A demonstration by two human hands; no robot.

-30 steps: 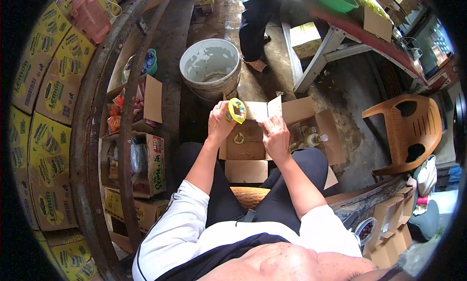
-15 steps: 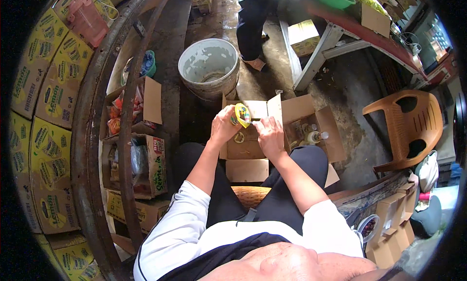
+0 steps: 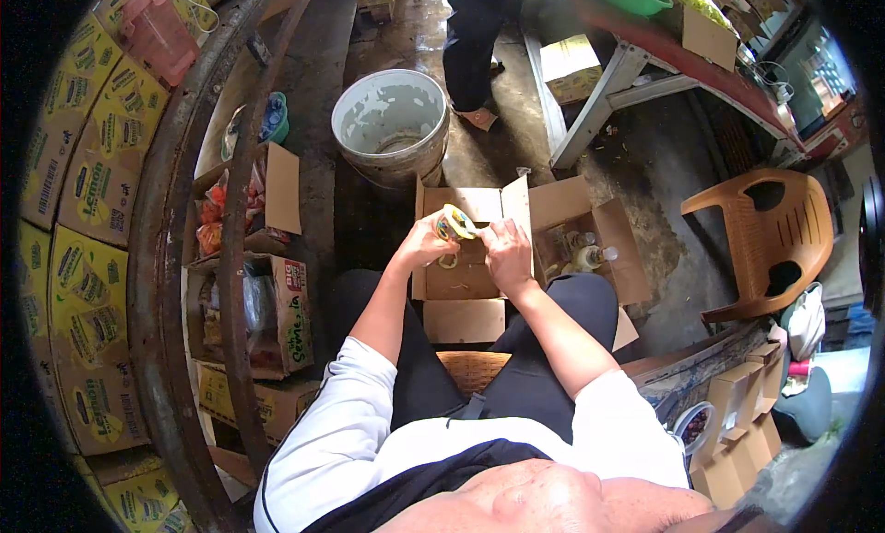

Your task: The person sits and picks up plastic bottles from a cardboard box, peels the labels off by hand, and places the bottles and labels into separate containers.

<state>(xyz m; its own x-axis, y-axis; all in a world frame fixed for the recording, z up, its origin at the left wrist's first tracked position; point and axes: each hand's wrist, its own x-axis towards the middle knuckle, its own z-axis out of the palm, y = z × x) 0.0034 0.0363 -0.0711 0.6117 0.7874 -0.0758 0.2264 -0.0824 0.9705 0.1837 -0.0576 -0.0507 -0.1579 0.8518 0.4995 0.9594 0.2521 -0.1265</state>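
My left hand is closed around a yellow printed label, curled and with a pale face, held above an open cardboard box. At its right edge, the fingertips of my right hand are pinched together on the label. A small pale-yellow ring-shaped piece shows below my left hand, over the box. In the open carton to the right lie several clear bottles with whitish caps. My fingers hide part of the label.
A worn white bucket stands beyond the box. Stacked yellow cartons and a rusty metal frame line the left. At right are a brown plastic chair and a red-topped table. Another person's legs are ahead.
The label has tipped in my left hand, so its printed face now shows less. Both hands stay close together over the box. The whole view has shifted slightly.
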